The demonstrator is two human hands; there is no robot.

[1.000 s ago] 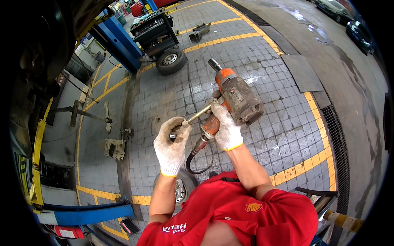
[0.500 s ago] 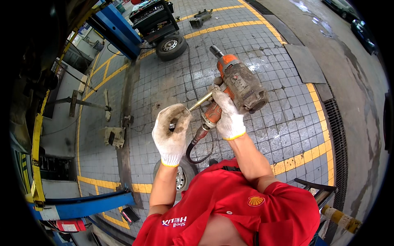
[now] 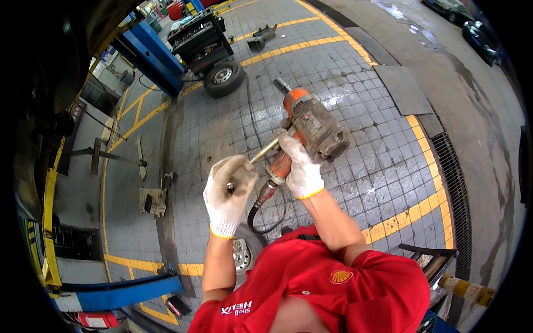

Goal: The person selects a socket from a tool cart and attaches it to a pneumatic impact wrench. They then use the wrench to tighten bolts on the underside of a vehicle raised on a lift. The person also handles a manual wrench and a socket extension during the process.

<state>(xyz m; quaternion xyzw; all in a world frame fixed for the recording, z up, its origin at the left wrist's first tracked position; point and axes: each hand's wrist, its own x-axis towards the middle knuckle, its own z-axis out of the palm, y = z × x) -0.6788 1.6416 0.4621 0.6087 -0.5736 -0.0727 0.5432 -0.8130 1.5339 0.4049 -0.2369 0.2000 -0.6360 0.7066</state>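
My left hand point(image 3: 227, 191), in a stained white knit glove, is closed around the lower end of a thin brass-coloured metal rod point(image 3: 264, 150); a small dark shiny piece point(image 3: 231, 187) shows within its curl. My right hand point(image 3: 300, 166), in a similar glove, grips a large orange and grimy grey pneumatic impact wrench point(image 3: 316, 125), its thumb by the rod's upper end. A silver socket or anvil point(image 3: 282, 85) points up and left from the wrench's nose. A red coupling and black hose point(image 3: 259, 208) hang from the handle. My right fingers are partly hidden behind the tool.
A black tool cart point(image 3: 200, 41) and a wheel point(image 3: 224, 79) stand ahead by a blue lift post point(image 3: 147, 55). Another wheel point(image 3: 241, 255) lies below me. A blue beam point(image 3: 122, 291), metal parts point(image 3: 151, 201), a drain grate point(image 3: 452, 177) and parked cars point(image 3: 480, 44) surround the tiled floor.
The view has shifted slightly. My hands, rod and wrench sit a little further left in the picture. My left fingers look curled slightly further around the rod; both grips otherwise stay the same.
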